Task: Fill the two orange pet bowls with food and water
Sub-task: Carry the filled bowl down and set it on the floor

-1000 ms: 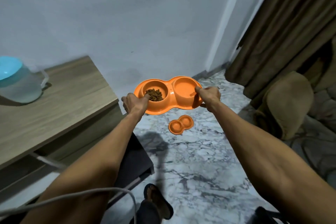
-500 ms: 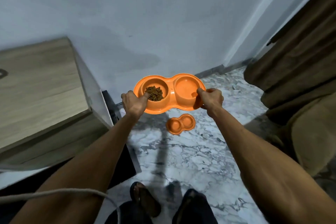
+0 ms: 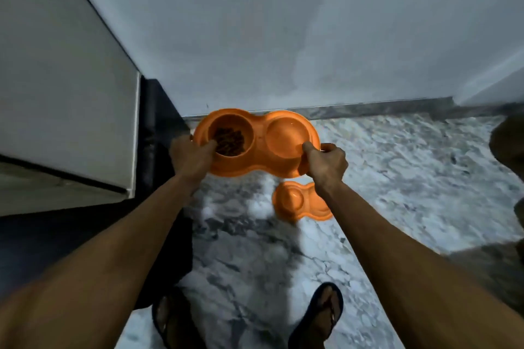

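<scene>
Above the grey-veined marble floor [image 3: 397, 178], near its far edge, I hold the orange plastic double pet bowl [image 3: 256, 156]. My left hand [image 3: 190, 156] grips the end holding brown kibble [image 3: 228, 142], and my right hand [image 3: 326, 163] grips the other end. A second orange double bowl [image 3: 297, 204] lies on the floor below.

Orange double bowl [image 3: 256, 147] holds brown kibble [image 3: 229, 141]; floor [image 3: 397, 167] is grey-veined white marble.
</scene>
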Available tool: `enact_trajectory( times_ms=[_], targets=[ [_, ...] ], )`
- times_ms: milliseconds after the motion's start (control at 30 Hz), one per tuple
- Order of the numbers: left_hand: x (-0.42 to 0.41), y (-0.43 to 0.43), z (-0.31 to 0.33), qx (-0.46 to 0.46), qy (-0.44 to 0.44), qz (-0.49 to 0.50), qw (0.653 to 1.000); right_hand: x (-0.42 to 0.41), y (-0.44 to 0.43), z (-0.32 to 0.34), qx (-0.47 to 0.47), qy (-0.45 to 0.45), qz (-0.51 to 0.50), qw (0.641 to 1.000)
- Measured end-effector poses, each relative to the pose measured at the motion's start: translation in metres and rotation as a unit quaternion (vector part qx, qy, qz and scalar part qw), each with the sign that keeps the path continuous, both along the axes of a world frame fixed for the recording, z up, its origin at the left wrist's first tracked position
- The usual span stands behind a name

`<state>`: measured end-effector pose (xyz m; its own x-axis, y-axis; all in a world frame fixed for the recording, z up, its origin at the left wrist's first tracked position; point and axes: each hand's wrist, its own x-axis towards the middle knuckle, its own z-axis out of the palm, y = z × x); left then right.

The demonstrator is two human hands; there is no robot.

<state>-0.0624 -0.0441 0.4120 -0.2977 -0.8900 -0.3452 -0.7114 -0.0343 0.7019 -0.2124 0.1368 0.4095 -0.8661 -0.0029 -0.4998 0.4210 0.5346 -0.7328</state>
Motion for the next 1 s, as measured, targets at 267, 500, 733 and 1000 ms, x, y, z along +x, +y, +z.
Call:
enact_trajectory(
  times_ms=[267,500,733,1000],
  targets=[
    [-0.017,-0.027,-0.211,-0.001,-0.040,0.059,0.997,-0.025,-0.036,-0.219,0.003,-0.012,0.040,0.999],
    [-0.021,-0.041,-0.346,0.028,-0.057,0.083,0.995,-0.032,-0.053,-0.352,0.050,-0.006,0.075,0.996],
    [-0.022,-0.043,-0.412,0.040,-0.086,0.086,0.992,-0.034,-0.056,-0.416,0.089,-0.019,0.120,0.989],
    [-0.018,-0.042,-0.441,0.055,-0.101,0.091,0.989,-0.037,-0.058,-0.450,0.129,-0.013,0.164,0.978]
  ],
)
